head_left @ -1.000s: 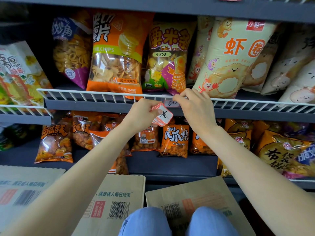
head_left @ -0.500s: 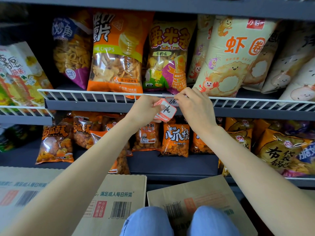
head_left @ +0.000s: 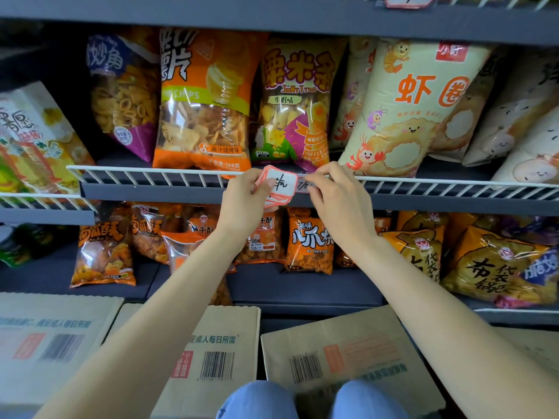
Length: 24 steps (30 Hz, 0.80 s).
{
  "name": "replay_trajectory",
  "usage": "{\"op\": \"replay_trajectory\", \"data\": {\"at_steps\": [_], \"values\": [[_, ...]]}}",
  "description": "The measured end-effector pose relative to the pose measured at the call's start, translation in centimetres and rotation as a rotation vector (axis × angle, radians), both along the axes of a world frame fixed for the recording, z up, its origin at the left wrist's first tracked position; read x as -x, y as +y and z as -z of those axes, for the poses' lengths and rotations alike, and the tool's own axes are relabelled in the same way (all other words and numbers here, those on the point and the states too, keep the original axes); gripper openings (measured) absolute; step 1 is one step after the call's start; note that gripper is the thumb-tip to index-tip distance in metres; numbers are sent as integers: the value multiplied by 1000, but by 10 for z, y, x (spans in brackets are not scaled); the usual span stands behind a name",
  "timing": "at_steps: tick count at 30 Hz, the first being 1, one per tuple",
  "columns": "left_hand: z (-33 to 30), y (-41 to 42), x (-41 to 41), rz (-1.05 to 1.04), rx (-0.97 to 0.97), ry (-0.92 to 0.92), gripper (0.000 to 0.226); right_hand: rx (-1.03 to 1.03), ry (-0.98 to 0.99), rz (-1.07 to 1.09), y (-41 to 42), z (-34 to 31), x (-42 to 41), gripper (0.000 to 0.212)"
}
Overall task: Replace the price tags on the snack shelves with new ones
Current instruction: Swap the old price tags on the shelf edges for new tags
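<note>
My left hand holds a small stack of red-bordered price tags up against the white wire rail of the middle snack shelf. The top tag bears black handwriting. Just to its right my right hand pinches the price tag on the rail, whose left part with handwritten digits shows; its fingers hide the rest. Both hands are in front of the dark shelf edge, below the yellow corn-stick bag.
Snack bags fill the upper shelf, among them an orange chips bag and a cream shrimp-ring bag. Orange packs lie on the lower shelf. Cardboard boxes stand below, by my knees. Another tag hangs on the top rail.
My left hand has raised the tag stack from below the shelf edge to the wire rail, closer to my right hand. The right hand has stayed on the rail tag.
</note>
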<state>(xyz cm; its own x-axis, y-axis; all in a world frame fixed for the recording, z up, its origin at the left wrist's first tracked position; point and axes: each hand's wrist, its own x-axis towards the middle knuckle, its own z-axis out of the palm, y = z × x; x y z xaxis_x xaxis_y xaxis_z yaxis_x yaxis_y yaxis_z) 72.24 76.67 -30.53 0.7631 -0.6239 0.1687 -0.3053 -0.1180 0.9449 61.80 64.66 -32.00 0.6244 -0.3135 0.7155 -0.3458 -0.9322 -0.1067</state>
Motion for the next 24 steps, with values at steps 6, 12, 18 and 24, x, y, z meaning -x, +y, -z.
{"op": "replay_trajectory", "data": {"at_steps": [6,12,18,24], "values": [[-23,2,12,-29,-84,138,12,-242,342,9,8,-26,9,31],[-73,7,33,2,-102,232,16,-1132,109,-179,21,-81,27,34],[-152,13,68,129,-123,301,13,-1035,39,-74,35,-164,61,14],[-227,3,120,196,-188,355,14,-1059,40,37,31,-246,122,16]]}}
